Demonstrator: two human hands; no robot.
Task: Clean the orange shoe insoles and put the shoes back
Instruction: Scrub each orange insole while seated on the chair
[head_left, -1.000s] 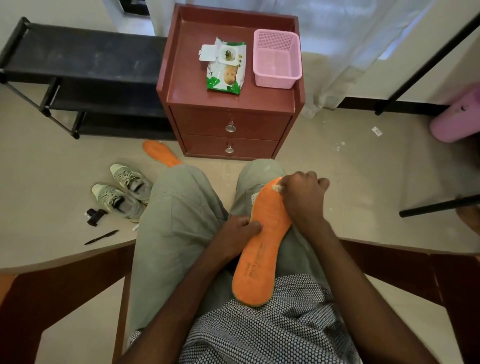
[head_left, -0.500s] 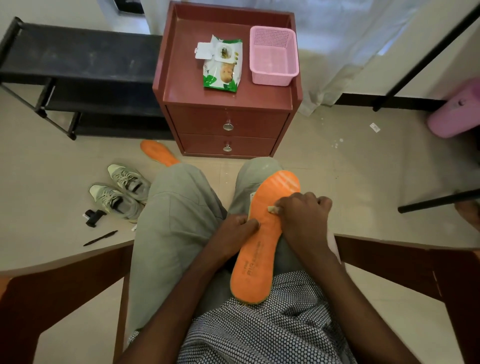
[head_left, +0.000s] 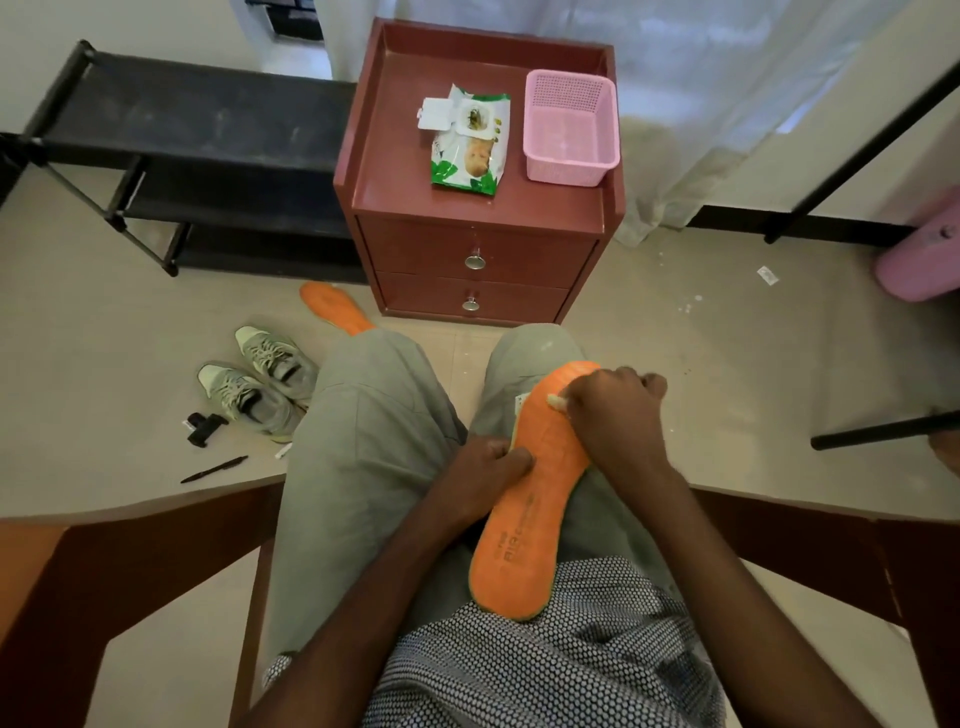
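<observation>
Right hand (head_left: 615, 415) clutching wipe (head_left: 557, 401) against orange insole (head_left: 540, 499) (lying on thigh); left hand (head_left: 488, 462) pinching insole edge

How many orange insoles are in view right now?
2. One insole lies on the person's lap, held by the left hand and wiped by the right hand. The other insole lies on the floor, partly hidden by a knee.
</observation>
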